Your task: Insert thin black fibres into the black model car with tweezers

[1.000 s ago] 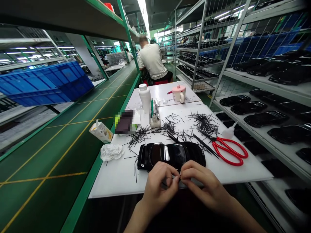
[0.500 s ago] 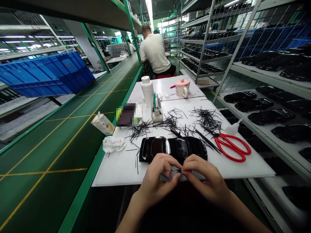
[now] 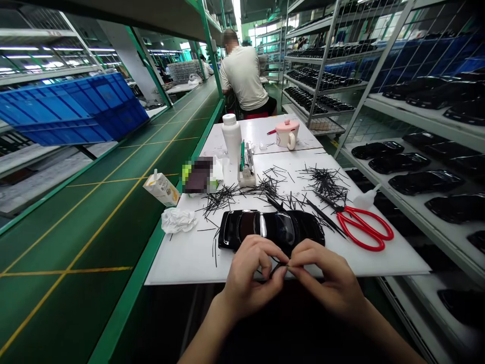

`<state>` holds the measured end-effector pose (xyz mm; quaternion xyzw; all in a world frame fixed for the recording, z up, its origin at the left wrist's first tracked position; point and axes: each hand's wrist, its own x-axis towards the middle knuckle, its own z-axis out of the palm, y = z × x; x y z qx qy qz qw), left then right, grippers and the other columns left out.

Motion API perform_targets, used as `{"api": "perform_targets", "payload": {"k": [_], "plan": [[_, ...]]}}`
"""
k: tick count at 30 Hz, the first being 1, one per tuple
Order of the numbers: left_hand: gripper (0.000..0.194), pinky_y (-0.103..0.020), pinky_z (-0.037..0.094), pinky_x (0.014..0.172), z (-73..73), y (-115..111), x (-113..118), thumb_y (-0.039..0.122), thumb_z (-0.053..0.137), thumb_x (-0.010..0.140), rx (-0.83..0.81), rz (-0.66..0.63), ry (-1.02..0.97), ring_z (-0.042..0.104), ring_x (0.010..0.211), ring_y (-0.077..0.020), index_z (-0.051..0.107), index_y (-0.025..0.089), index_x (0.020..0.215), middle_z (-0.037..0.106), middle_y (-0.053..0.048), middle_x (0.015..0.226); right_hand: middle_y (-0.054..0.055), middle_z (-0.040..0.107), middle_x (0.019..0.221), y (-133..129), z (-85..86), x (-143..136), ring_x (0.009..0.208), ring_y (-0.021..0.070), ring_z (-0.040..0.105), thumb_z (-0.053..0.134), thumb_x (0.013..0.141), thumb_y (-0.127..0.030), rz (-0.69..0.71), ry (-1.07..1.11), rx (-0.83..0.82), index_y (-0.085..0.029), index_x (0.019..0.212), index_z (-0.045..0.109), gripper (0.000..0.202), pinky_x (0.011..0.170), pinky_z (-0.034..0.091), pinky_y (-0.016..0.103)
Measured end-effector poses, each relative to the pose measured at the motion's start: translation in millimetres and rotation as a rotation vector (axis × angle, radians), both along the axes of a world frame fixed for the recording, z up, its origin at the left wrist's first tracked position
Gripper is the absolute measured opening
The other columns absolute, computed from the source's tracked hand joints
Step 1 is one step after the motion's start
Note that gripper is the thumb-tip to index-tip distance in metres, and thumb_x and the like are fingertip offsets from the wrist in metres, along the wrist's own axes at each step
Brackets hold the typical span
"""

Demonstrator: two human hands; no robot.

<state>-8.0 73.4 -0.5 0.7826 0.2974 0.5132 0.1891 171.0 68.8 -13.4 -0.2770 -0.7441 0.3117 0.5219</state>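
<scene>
A black model car (image 3: 270,226) lies on the white tabletop (image 3: 182,263), its near side partly covered by my hands. Just in front of it, my left hand (image 3: 248,278) is closed in a pinch, thumb and fingertips on a thin black strip (image 3: 277,264). The fingertips of my right hand (image 3: 328,273) meet it there, also pinched at the strip's end. Much of the small piece is hidden by the fingers. Behind the car are scattered heaps of thin black strips (image 3: 326,181). Black tweezers (image 3: 326,218) and red-handled scissors (image 3: 366,230) rest to the right.
Crumpled tissue (image 3: 179,220), a drink carton (image 3: 162,188), a white bottle (image 3: 231,135) and a lidded mug (image 3: 287,134) stand around the table. A green conveyor (image 3: 113,217) runs along the left. Racks of black model cars (image 3: 409,162) line the right. A person (image 3: 244,76) sits ahead.
The view has shifted slightly. Both hands stay pinched together in front of the car, a little further right; more of the thin strip shows, curving by the left fingers.
</scene>
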Motion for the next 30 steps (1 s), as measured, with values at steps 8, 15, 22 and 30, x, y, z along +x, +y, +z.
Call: {"api": "perform_targets", "payload": {"k": [8, 15, 22, 30], "plan": [[0.036, -0.032, 0.052, 0.074, 1.0, -3.4, 2.8, -0.001, 0.063, 0.074, 0.16, 0.092, 0.096, 0.066, 0.076, -0.0138, 0.035, 0.022, 0.069, 0.074, 0.002, 0.079, 0.002, 0.061, 0.078, -1.0, -1.5, 0.7, 0.069, 0.0134, 0.06, 0.058, 0.087, -0.006, 0.0, 0.015, -0.016, -0.02, 0.09, 0.06, 0.015, 0.06, 0.05, 0.025], [0.035, -0.033, 0.051, 0.075, -4.5, 2.0, -3.7, 0.002, 0.061, 0.078, 0.034, 0.12, 0.052, 0.064, 0.076, -0.0141, 0.034, 0.022, 0.067, 0.073, 0.001, 0.081, 0.0, 0.058, 0.076, -1.4, -2.7, 1.5, 0.069, 0.0129, 0.057, 0.055, 0.089, -0.008, -0.003, -0.004, -0.049, -0.021, 0.088, 0.056, 0.013, 0.062, 0.047, 0.024], [0.032, -0.033, 0.049, 0.078, -24.1, 13.1, -21.5, 0.003, 0.058, 0.08, -0.043, 0.208, 0.186, 0.061, 0.082, -0.0158, 0.036, 0.022, 0.068, 0.07, 0.0, 0.081, 0.0, 0.054, 0.075, -2.9, -2.5, 3.0, 0.068, 0.0127, 0.053, 0.052, 0.091, -0.011, -0.023, -0.025, -0.098, -0.021, 0.085, 0.051, 0.011, 0.06, 0.044, 0.024], [0.024, -0.035, 0.051, 0.083, -37.9, 7.1, -16.8, 0.006, 0.062, 0.079, 0.137, 0.366, 0.251, 0.062, 0.092, -0.0175, 0.044, 0.022, 0.078, 0.07, -0.006, 0.098, 0.0, 0.052, 0.074, -1.3, -3.6, 2.5, 0.066, 0.0134, 0.051, 0.051, 0.091, -0.013, -0.036, -0.027, -0.113, -0.022, 0.084, 0.05, 0.011, 0.059, 0.043, 0.024]]}}
